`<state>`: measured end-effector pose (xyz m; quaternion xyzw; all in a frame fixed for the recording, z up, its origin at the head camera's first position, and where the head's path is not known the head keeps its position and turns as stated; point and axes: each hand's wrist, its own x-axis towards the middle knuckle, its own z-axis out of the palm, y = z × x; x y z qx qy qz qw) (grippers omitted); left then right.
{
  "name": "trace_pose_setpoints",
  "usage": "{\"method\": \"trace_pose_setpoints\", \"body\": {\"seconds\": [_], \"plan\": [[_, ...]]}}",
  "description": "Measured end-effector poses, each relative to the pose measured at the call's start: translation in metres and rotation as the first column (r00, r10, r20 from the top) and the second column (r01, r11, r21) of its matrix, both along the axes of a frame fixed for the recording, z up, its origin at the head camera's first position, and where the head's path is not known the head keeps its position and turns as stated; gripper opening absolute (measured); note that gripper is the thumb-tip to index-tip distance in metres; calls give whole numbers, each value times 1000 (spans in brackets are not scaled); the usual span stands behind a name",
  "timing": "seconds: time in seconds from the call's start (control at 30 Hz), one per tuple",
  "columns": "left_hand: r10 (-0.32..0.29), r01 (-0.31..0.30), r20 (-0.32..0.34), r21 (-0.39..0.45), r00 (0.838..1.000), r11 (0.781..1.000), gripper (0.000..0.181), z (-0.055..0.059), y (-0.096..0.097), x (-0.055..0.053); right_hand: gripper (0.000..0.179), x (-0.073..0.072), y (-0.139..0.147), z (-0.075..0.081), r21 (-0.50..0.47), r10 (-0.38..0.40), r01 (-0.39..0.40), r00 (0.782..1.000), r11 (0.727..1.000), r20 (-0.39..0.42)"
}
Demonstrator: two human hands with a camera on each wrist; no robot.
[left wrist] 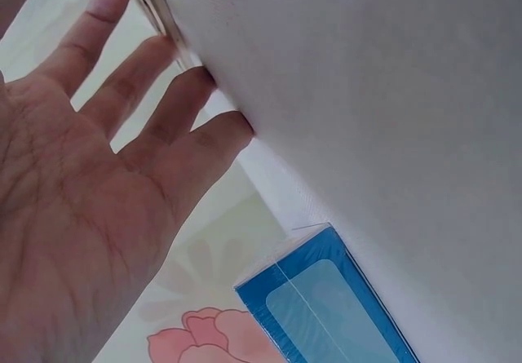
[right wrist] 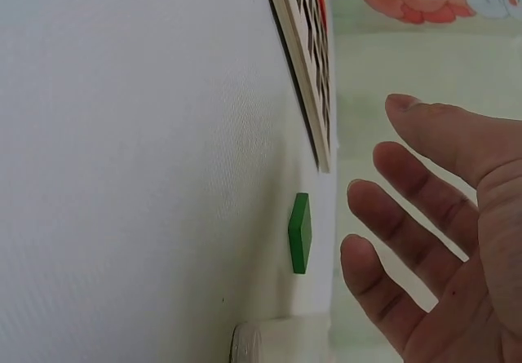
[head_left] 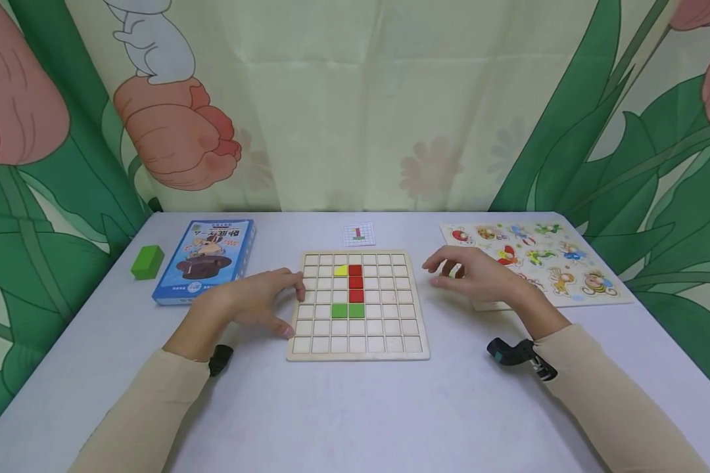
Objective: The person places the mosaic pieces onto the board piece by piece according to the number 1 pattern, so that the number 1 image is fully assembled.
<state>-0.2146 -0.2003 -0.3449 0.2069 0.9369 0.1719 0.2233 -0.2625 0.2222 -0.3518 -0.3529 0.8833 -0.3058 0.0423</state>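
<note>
A wooden grid board (head_left: 325,345) lies flat at the middle of the table. In its cells sit a yellow piece (head_left: 341,270), a column of red squares (head_left: 355,282) and two green squares (head_left: 357,311). My left hand (head_left: 251,299) rests at the board's left edge, thumb and fingers spread along it. My right hand (head_left: 479,272) hovers to the right of the board, fingers loosely bent, holding nothing. Near it on the table, in the right wrist view, lies a slanted green piece (right wrist: 300,234); the head view does not show it. Behind the board is a small pattern card (head_left: 359,234).
On the left lie a blue box (head_left: 204,263) and a green block (head_left: 147,262). A picture puzzle board (head_left: 544,263) with animals and insects lies at the right, partly behind my right hand. A printed curtain (head_left: 343,131) hangs along the table's back edge.
</note>
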Motion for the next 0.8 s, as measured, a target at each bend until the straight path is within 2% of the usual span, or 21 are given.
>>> {"method": "trace_pose_setpoints", "body": {"seconds": [0.2, 0.5, 0.8], "plan": [[-9, 9, -15, -4, 1000, 1000, 51, -2, 0, 0, 32, -2, 8, -3, 19, -36, 36, 999, 999, -9], [-32, 32, -24, 0, 999, 1000, 52, -1, 0, -2, 38, -2, 14, -6, 104, -114, 114, 993, 988, -7], [2, -2, -6, -17, 1000, 1000, 52, -1, 1, -1, 37, -6, 16, -9, 203, -130, 134, 991, 970, -33]]}}
